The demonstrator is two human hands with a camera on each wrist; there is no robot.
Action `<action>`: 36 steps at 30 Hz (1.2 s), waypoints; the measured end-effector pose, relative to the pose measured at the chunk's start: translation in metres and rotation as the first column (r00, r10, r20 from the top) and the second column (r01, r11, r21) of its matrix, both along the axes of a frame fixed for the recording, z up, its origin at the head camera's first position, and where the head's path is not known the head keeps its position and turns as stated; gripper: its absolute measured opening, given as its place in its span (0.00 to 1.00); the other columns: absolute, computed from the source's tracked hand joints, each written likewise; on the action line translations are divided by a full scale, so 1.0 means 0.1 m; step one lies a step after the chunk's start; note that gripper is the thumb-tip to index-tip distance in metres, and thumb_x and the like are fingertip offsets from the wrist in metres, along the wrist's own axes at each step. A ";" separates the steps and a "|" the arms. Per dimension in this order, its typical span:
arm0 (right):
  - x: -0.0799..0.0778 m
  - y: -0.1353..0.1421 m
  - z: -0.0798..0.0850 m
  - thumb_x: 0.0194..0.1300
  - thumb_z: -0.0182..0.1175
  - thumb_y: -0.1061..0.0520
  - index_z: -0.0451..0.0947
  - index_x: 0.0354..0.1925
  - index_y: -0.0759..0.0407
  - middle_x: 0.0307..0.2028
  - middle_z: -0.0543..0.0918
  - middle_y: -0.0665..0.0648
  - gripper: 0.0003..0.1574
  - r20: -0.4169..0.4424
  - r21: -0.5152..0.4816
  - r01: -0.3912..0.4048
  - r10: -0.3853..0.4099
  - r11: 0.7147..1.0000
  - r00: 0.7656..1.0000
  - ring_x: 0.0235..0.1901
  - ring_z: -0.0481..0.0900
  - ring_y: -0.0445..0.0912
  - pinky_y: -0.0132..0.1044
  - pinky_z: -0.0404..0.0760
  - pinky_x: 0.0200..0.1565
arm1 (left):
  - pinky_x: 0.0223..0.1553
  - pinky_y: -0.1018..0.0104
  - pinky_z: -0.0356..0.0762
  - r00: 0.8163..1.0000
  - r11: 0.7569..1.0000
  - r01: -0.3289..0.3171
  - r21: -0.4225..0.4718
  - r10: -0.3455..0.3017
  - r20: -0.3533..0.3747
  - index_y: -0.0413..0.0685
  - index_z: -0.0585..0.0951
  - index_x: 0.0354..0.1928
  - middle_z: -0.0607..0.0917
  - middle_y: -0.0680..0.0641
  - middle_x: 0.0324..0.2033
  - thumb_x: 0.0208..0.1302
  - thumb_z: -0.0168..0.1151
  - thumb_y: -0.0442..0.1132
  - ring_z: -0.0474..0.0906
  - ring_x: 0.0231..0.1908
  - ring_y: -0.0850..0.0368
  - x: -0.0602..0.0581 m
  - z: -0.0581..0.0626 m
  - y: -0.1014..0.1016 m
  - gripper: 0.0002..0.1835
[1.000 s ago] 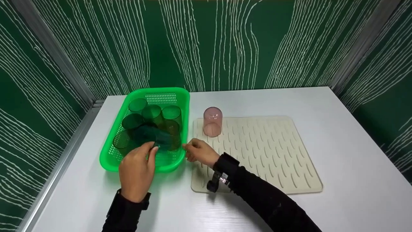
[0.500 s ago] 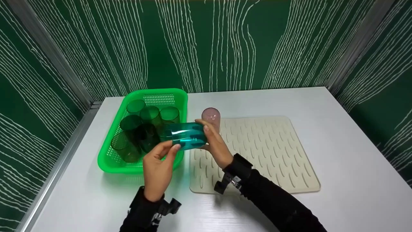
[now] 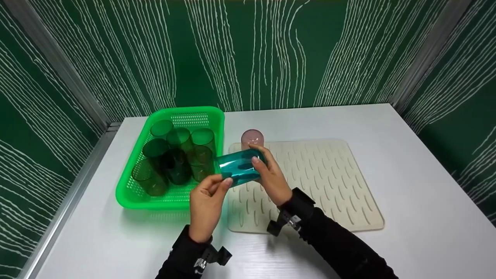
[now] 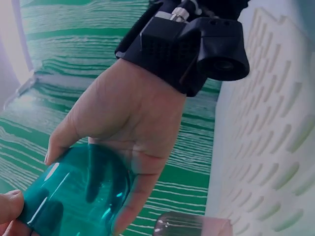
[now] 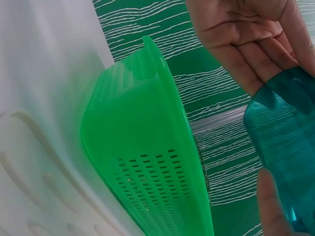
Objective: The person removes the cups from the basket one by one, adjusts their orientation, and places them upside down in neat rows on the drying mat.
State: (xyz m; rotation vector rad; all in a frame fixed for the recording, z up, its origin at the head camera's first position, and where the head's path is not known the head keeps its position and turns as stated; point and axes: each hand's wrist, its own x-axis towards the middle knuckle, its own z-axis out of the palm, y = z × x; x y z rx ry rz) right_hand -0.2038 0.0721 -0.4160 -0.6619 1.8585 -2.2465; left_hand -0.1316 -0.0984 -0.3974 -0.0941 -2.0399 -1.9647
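One teal cup (image 3: 236, 166) is held in the air on a slight tilt, over the gap between basket and mat, its open end toward the basket. Two hands are clamped on it: the left hand (image 3: 207, 205) pinches its rim between thumb and fingers, and the right hand (image 3: 274, 180) grips round its closed base. Just behind, one pink cup (image 3: 252, 137) stands upside down at the far left corner of one cream mat (image 3: 321, 186), partly hidden by the right hand and the teal cup. To the left, one green basket (image 3: 124, 193) contains seven cups (image 3: 151, 180), close together; their colours are hard to tell. Basket and mat rest on one white table (image 3: 418, 186), with three green walls (image 3: 271, 58) carrying white wavy lines around it.
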 end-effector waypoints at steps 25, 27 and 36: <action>-0.61 0.91 0.53 0.71 0.58 0.53 0.57 0.70 0.59 0.68 0.65 0.63 0.35 -0.375 0.285 0.488 -0.373 0.825 0.849 0.61 0.68 0.52 0.46 0.71 0.62 | 0.70 0.46 0.62 0.985 0.365 0.138 -0.921 -0.144 0.090 0.31 0.61 0.71 0.61 0.31 0.72 0.63 0.63 0.59 0.56 0.73 0.34 -0.02 -0.53 0.03 0.47; -0.67 0.96 0.52 0.71 0.58 0.51 0.57 0.71 0.60 0.69 0.63 0.63 0.37 -0.389 0.332 0.500 -0.367 0.800 0.845 0.64 0.67 0.54 0.48 0.68 0.66 | 0.69 0.46 0.62 0.981 0.330 0.172 -0.928 -0.144 0.131 0.29 0.61 0.70 0.61 0.30 0.71 0.62 0.63 0.60 0.56 0.72 0.32 -0.02 -0.58 0.02 0.48; -0.92 1.01 0.32 0.71 0.58 0.48 0.55 0.73 0.60 0.70 0.60 0.67 0.41 -0.376 0.550 0.505 -0.342 0.666 0.861 0.69 0.63 0.59 0.52 0.63 0.70 | 0.67 0.48 0.67 0.960 0.218 0.277 -0.936 -0.110 0.259 0.28 0.64 0.68 0.66 0.31 0.69 0.61 0.63 0.61 0.63 0.70 0.36 -0.01 -0.66 -0.01 0.47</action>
